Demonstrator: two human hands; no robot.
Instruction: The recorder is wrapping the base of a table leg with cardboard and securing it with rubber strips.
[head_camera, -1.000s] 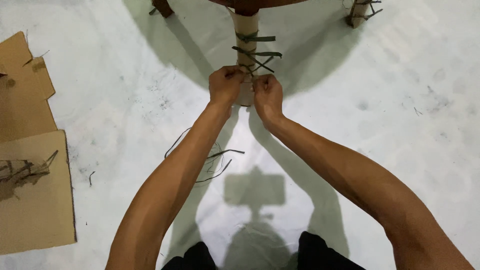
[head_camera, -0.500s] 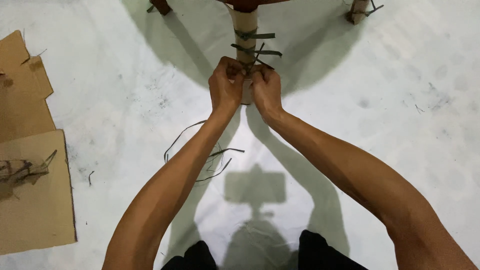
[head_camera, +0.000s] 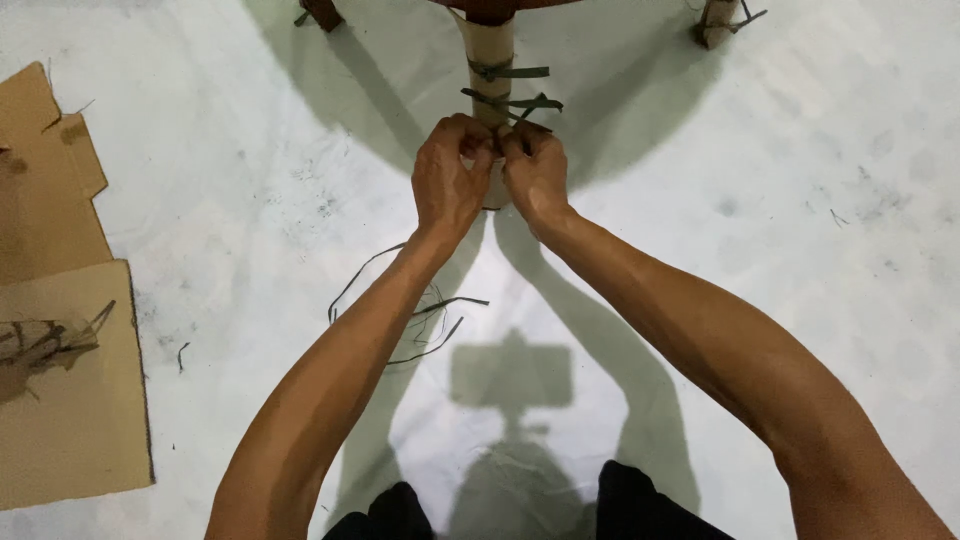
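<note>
Cardboard-wrapped leg (head_camera: 487, 50) is the landmark here, tan and tube-shaped, with dark green strips (head_camera: 512, 100) tied flat around it. Both hands sit right in front of it: left hand (head_camera: 447, 185) and right hand (head_camera: 536, 175) are each pinched tight on a strip end, knuckles touching. Loose strips (head_camera: 420, 310) curl on the pale, scuffed concrete floor (head_camera: 800, 200) below the leg, flattened cardboard sheets (head_camera: 60, 380) well off to its left.

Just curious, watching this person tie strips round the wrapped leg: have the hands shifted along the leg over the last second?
Barely. The left hand and right hand stay pressed together at the same spot on the paper-wrapped leg, just below the dark tied strips.
</note>
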